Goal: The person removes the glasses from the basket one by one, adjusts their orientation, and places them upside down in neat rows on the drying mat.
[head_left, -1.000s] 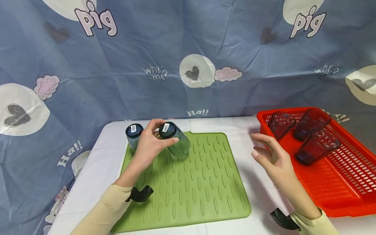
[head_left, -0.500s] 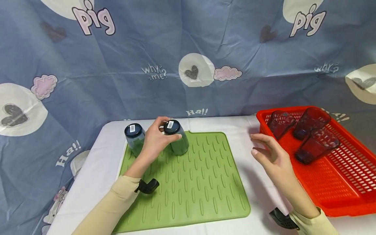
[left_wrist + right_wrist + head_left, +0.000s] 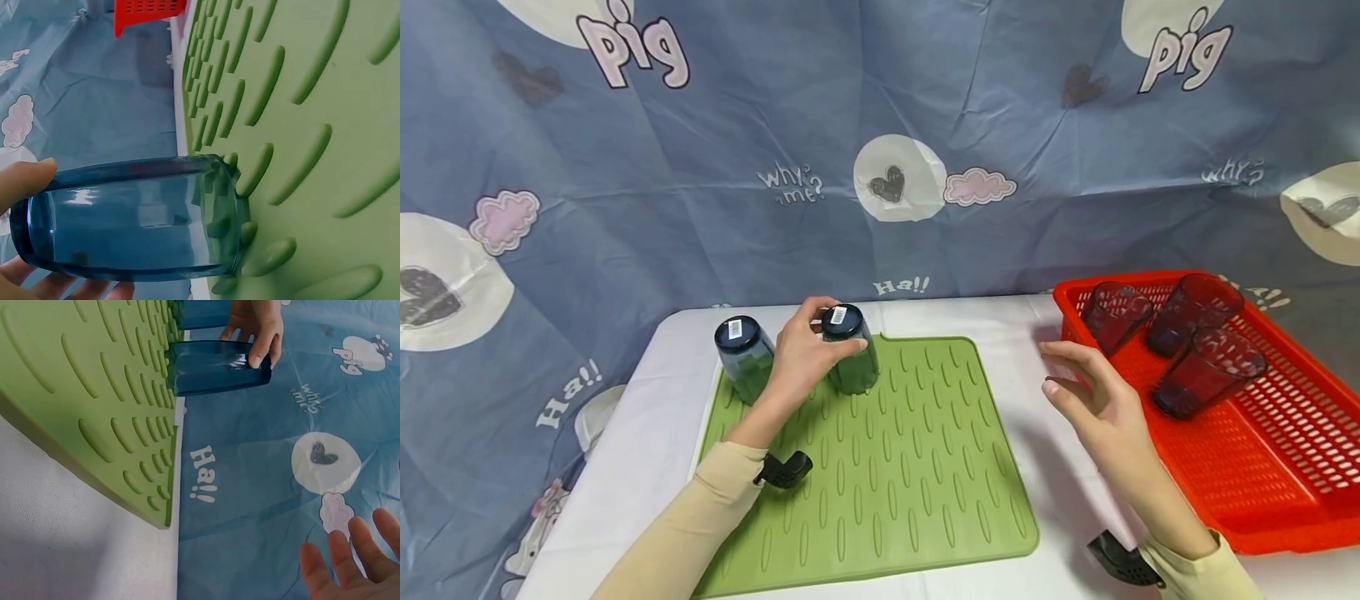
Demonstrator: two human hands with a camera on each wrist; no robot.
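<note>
My left hand [image 3: 797, 358] holds a blue drinking glass [image 3: 856, 372] near its base, thumb on one side and fingers on the other. Turned upside down, this glass has its rim against the ribbed green drying mat [image 3: 917, 500], as the left wrist view also shows. A second blue glass [image 3: 747, 362] stands inverted on the mat to the left, a barcode label on its base and partly hidden by the hand. My right hand [image 3: 1105, 417] hovers beside the basket, fingers loosely bent and holding nothing.
On the right is a red plastic basket [image 3: 1232, 512] with three glasses in it: one at the left [image 3: 1116, 317], one behind [image 3: 1195, 312] and one in front [image 3: 1210, 375]. A white cloth [image 3: 640, 433] covers the table. Behind hangs a printed blue curtain [image 3: 760, 100].
The held glass has gone from tilted to upright on the mat, its base shifting slightly right. My left hand moved with it. My right hand has barely moved.
</note>
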